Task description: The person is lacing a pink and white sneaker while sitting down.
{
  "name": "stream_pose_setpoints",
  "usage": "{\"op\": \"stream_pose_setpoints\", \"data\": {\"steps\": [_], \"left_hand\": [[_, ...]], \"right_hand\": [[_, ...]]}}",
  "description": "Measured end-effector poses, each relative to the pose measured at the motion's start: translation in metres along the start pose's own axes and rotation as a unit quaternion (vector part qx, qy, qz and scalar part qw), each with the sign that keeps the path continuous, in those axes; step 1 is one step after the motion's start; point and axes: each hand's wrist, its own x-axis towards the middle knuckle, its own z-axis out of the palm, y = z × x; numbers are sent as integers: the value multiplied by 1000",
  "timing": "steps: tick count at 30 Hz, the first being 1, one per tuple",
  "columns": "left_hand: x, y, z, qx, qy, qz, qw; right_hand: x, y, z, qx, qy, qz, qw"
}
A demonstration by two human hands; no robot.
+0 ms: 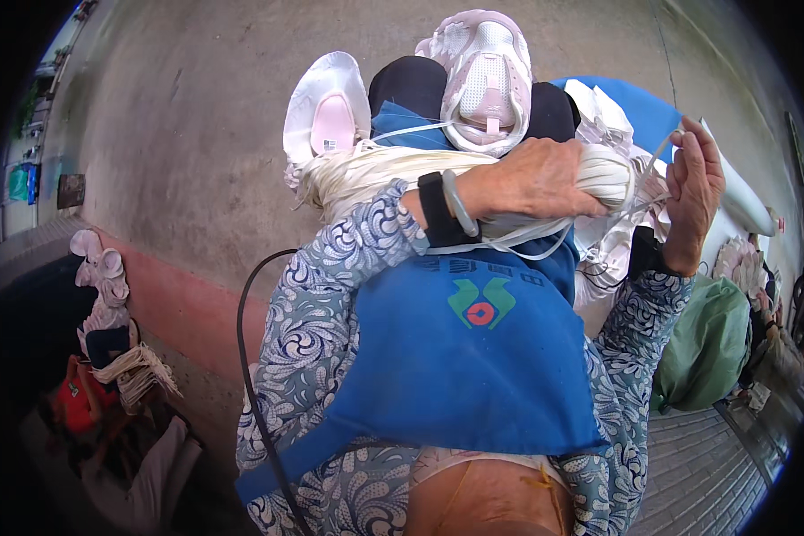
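Note:
A thick bundle of off-white shoelaces (366,179) lies across my lap, over the blue apron (473,375). My left hand (545,177) is wrapped round its right end, where the looped laces bulge out. To the right of it, my right hand (697,179) is raised, with thumb and fingers pinching a thin lace (659,150) that runs down toward the bundle. Just beyond the bundle, between my knees, rests a white and pale pink sneaker (489,85). Left of that, a white shoe piece with a pink insole (332,116) sits by my knee.
More white and pink shoe pieces (603,116) are heaped beside my right knee, near a blue sheet (634,103). A green sack (707,344) stands at the right. Another person in red (79,402) is at the lower left, near stacked shoe pieces (107,277). A black cable (241,339) hangs along my left arm.

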Motion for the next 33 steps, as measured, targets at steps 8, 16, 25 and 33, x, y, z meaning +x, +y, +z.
{"op": "stream_pose_setpoints", "data": {"steps": [8, 16, 25, 33], "left_hand": [[-24, -18, -5, 100, -75, 104, 987], [-42, -65, -76, 249, 199, -62, 946], [-51, -77, -60, 377, 50, -32, 924], [-56, -74, -56, 414, 45, -24, 909]], "right_hand": [[-41, 35, 58, -323, -210, -89, 919], [-27, 30, 46, -332, -193, 71, 921], [12, 65, 108, -513, -442, -126, 725], [0, 80, 87, -451, -494, -176, 723]]}}
